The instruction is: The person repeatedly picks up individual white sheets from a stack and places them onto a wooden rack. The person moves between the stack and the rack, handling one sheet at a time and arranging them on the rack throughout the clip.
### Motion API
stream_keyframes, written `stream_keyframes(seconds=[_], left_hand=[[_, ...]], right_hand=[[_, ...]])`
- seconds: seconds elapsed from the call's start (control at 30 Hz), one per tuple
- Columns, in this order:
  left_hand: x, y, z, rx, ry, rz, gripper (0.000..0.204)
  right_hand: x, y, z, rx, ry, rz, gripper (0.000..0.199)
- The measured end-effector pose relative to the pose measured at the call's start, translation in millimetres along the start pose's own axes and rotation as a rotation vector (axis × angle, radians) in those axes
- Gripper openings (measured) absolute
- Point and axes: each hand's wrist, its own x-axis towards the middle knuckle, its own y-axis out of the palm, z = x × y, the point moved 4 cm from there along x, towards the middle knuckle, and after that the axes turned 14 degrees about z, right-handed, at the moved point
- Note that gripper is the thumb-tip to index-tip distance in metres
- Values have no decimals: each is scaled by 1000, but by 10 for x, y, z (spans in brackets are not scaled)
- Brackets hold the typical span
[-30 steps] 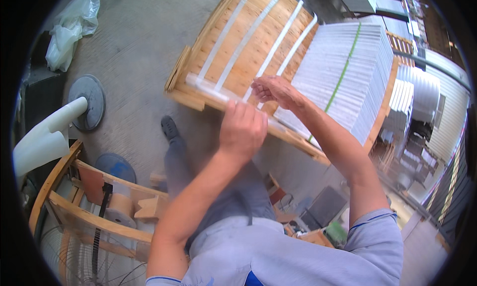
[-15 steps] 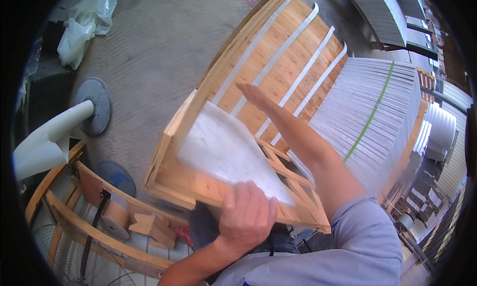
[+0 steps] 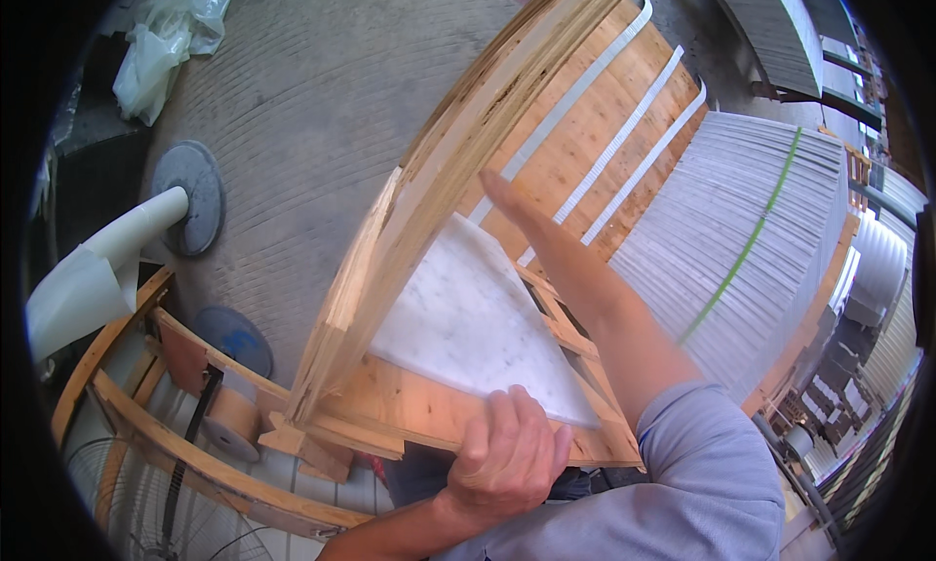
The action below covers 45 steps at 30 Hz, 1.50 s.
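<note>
A tall plywood panel (image 3: 609, 117) with white straps on its face leans before me, its thick layered edge turned toward me. Beside its foot a white, grey-veined marble slab (image 3: 468, 312) lies against a plywood board (image 3: 375, 395). My left hand (image 3: 507, 454) is closed over that board's near edge, knuckles up, just by the slab's lower border. Stretched across from the right, my right hand (image 3: 512, 200) meets the strapped panel, seen edge-on with its fingers extended and partly hidden; nothing shows in its grasp.
At right stands a long row of upright pale slabs (image 3: 726, 230) under a green strap. Left of me are a curved wooden frame (image 3: 195, 454), a wire fan guard (image 3: 127, 502), a spool (image 3: 232, 420) and a white roll on a round base (image 3: 185, 195). Plastic sheeting (image 3: 171, 49) lies farther back.
The wooden panel has shifted and turned rightward in view, showing more of its layered edge. Both hands also sit farther right, still at the board and the panel.
</note>
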Motion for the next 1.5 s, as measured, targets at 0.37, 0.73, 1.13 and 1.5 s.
stream_keyframes(seconds=[0.37, 0.73, 1.13, 1.5], left_hand=[[-20, 7, -2, 29, 4, 5, 24], [-26, 8, 7, -33, 7, 16, 23], [-135, -12, -3, -150, 5, -132, 23], [-1197, 445, -749, -675, -80, -392, 12]], right_hand=[[115, 550, -22, 34, -109, 24, 81], [-602, 411, -14, 7, 17, -46, 80], [-2599, 253, 947, 65, 94, 144, 60], [-4032, 506, 1524, 117, -7, 174, 59]])
